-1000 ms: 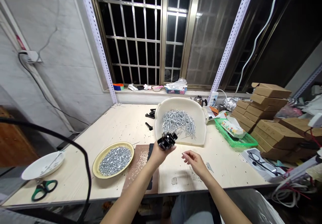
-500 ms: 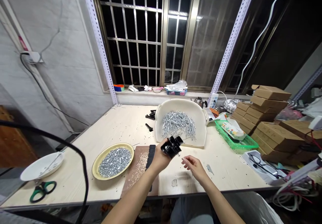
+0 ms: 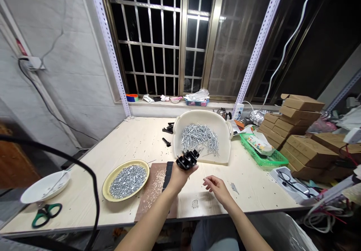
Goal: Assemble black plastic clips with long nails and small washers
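Observation:
My left hand [image 3: 179,177] is closed around a bunch of black plastic parts [image 3: 187,160], held above the table. Thin metal pins poke out of the bunch. Just beyond it stands a cream basin [image 3: 177,142] with a heap of long silver screws [image 3: 199,136] inside. My right hand [image 3: 216,187] hovers over the table to the right, thumb and fingertips drawn together; anything between them is too small to make out. Left of my left hand, a row of black pieces [image 3: 168,172] lies on a brown board [image 3: 153,187] strewn with pale bits.
A yellow bowl [image 3: 105,190] of small metal pieces stands left of the board. Further left are green-handled scissors [image 3: 46,214] and a white dish [image 3: 31,194]. On the right are a green basket [image 3: 263,160], glasses [image 3: 293,185] and stacked cardboard boxes [image 3: 307,149].
My left hand has turned the black bunch and shifted it slightly left, away from my right hand. My right hand has stayed nearly in place.

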### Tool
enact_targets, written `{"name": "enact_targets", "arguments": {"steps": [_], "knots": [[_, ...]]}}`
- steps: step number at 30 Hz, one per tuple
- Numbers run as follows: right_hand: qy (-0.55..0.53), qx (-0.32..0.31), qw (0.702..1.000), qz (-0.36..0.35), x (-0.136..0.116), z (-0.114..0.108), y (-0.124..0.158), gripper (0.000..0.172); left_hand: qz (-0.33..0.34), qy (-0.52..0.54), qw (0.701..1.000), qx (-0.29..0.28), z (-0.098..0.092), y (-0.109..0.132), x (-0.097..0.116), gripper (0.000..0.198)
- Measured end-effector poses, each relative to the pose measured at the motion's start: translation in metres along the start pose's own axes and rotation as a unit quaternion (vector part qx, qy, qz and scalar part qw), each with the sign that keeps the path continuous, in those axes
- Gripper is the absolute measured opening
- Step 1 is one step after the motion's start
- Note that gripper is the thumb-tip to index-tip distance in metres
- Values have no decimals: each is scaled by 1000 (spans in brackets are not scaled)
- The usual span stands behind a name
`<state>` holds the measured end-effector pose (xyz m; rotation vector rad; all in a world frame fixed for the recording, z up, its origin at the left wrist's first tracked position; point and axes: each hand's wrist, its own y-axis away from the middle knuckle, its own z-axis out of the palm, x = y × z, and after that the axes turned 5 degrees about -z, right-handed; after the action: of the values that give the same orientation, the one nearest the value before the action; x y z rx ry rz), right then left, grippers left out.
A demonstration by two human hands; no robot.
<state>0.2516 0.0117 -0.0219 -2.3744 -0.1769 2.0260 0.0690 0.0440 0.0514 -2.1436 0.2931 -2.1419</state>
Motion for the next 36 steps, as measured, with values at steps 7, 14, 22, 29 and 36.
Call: {"name": "enact_targets", "arguments": {"steps": [7, 14, 22, 29, 36], "knots": [[-5, 6, 1000, 13, 9, 0, -1, 42, 33, -61, 997, 39, 3, 5, 12, 31], [-6, 12, 1000, 14, 10, 0, 0, 44, -29, -52, 998, 13, 6, -1, 9, 29], [-20, 10, 999, 23, 10, 1, 0, 46, -140, 114, 975, -132, 4, 0, 5, 32], [-115, -9, 992, -51, -27, 13, -8, 45, -188, 198, 951, -142, 13, 4, 1, 36], [45, 129, 963, -233, -59, 16, -11, 48, -78, 11, 994, -79, 16, 3, -2, 35]]}}
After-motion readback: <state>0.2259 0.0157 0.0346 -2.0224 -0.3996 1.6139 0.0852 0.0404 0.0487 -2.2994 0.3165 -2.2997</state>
